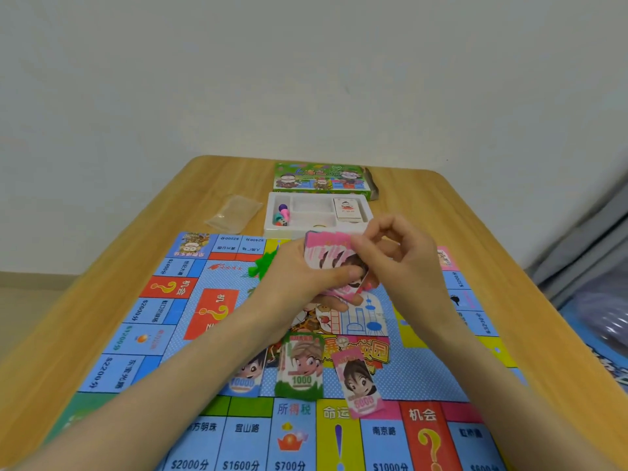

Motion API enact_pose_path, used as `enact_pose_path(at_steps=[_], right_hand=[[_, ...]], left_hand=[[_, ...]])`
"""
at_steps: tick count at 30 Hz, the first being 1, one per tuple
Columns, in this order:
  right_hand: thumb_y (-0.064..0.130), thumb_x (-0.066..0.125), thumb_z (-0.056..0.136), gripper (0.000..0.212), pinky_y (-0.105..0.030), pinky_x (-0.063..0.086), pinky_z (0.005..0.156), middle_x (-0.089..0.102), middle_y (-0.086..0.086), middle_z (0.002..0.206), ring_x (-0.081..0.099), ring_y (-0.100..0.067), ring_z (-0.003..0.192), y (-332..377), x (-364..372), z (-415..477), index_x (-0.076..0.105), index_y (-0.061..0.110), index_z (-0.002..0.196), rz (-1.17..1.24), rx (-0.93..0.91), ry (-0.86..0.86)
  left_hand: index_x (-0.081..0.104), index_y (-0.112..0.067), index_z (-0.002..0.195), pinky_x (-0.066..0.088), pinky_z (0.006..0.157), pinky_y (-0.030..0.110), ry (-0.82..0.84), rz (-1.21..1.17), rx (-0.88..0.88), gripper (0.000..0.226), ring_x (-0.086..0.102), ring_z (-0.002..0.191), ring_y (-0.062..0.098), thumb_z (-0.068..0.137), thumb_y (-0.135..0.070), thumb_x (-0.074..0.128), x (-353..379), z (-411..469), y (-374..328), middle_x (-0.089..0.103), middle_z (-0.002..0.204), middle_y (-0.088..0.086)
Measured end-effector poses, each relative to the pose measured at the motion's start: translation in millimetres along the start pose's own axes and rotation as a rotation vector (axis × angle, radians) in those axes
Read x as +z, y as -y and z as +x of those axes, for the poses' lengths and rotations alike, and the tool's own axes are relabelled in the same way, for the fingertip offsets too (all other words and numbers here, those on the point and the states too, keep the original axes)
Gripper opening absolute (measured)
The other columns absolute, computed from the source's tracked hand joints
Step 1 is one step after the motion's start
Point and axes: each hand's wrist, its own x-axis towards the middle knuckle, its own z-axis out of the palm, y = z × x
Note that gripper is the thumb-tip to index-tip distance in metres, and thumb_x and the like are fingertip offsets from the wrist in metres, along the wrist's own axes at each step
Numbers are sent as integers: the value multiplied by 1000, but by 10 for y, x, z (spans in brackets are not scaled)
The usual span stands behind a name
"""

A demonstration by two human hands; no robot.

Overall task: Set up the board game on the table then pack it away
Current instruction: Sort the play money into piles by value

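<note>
The stack of pink notes [326, 258] is held above the middle of the board [153, 321], well clear of its surface; the left hand [299, 271] cradles it from below, its fingers [339, 274] curled round the stack with the thumb pressed across the printed face; the right hand [396, 249] has its fingers [361, 240] closed in a pinch on the stack's upper right corner, probably to peel off one sheet. These notes look like thin paper: very light, floppy, prone to cling together and slide sideways, so a pinch at a corner with the thumb sliding the top sheet off should work better than gripping the whole edge. Nearer the person lie three sorted piles, the blue pile [246, 380], the green pile [300, 365] and the pink pile [358, 382], each close beside the next; a careless forearm could scatter them. Open board shows to the right of the pink pile. Beyond the hands sit the white tray [272, 227] and the green box [319, 178], near the table [102, 266] far edge; a clear bag [234, 212] lies left of the tray.
</note>
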Motion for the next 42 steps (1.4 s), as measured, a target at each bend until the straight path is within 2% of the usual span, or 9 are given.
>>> enact_pose_path(at_steps=[6, 10, 13, 16, 19, 22, 25, 28, 42], right_hand=[[2, 69, 80, 22, -20, 51, 52, 62, 7, 61, 64, -9, 58, -44, 6, -12, 58, 19, 91, 6, 25, -27], [-1, 66, 83, 20, -11, 45, 52, 65, 10, 61, 61, -1, 56, -81, -17, 8, 63, 19, 86, -6, 1, -54], [0, 64, 84, 19, -9, 44, 54, 67, 5, 68, 62, 0, 58, -93, -26, 16, 65, 19, 84, -16, -5, -61], [2, 66, 83, 17, -9, 42, 51, 66, 9, 62, 61, 0, 57, -55, -69, 46, 65, 19, 79, 10, 46, -50], [1, 66, 83, 14, -9, 36, 44, 63, 7, 56, 54, 1, 47, 40, -135, 73, 64, 13, 75, 21, 155, 109], [6, 67, 83, 11, -14, 37, 42, 64, -6, 63, 52, -7, 49, 109, -213, 83, 63, 12, 74, -83, 269, 402], [10, 69, 83, 13, -16, 41, 49, 65, -3, 65, 57, -9, 57, 112, -244, 72, 63, 16, 72, -211, 353, 666], [11, 70, 82, 11, -16, 46, 58, 67, -2, 69, 61, -8, 63, 81, -186, 34, 65, 16, 74, -268, 379, 821], [13, 70, 83, 5, -13, 48, 63, 68, 5, 72, 61, 1, 64, 19, -51, -52, 70, 8, 83, -431, 266, 970]], left_hand=[[65, -13, 95, 56, 51, 22, -23, -114, -43, 22, 71, 64, 21, 79, -28, 61, 0, -49, 10, 74, 79, 6], [62, -12, 102, 56, 54, 21, -42, -110, -19, 18, 71, 64, 20, 94, -23, 51, -49, -23, -25, 74, 80, 6], [62, -13, 98, 55, 53, 21, -90, -112, 15, 14, 69, 59, 16, 95, -20, 50, -88, -11, -35, 74, 76, 3], [60, -11, 91, 54, 51, 19, -144, -123, 47, 14, 68, 56, 15, 96, -19, 49, -115, -1, -28, 72, 72, 3], [59, -11, 91, 53, 50, 18, -180, -115, 67, 16, 68, 56, 14, 97, -21, 48, -138, 13, -17, 71, 70, 3], [59, -11, 92, 55, 52, 20, -200, -112, 75, 16, 69, 58, 14, 97, -22, 49, -154, 29, -12, 72, 71, 4], [59, -11, 93, 56, 53, 21, -208, -108, 78, 16, 69, 59, 15, 97, -23, 49, -165, 39, 0, 72, 71, 4], [59, -10, 91, 55, 52, 21, -199, -104, 78, 18, 68, 58, 14, 97, -23, 49, -153, 39, 5, 71, 71, 3], [59, -12, 84, 54, 50, 21, -188, -114, 80, 19, 67, 56, 15, 97, -21, 48, -133, 32, -5, 70, 70, 5]])
